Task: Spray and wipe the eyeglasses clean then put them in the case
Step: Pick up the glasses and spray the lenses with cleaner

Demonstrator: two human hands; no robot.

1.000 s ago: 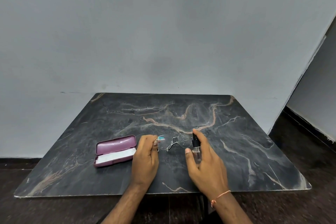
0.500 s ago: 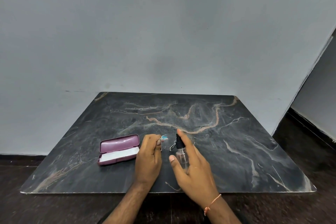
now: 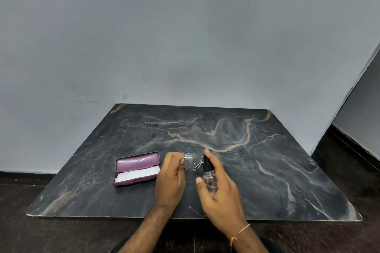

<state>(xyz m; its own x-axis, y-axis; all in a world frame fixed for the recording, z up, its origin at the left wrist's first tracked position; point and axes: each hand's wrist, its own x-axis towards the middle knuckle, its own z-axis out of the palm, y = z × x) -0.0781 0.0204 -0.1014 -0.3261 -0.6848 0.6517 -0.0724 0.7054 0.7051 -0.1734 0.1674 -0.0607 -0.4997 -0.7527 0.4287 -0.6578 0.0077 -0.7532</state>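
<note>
Partly hidden behind the spray bottle that the right hand gripped, the eyeglasses were pinched by the left hand above the table. Nearby, the open case held a white cloth.

Illumination dim, even, diffuse; source direction cannot be told. Wall reads flat grey w/ soft vignetting toward corners. Table surface matte, faint sheen near far edge, no hard glare. Shadows soft, weak. Wide-angle distortion bows table edges. Focus acceptable at centre; eyeglasses lenses show small reflection, slight softness.
</note>
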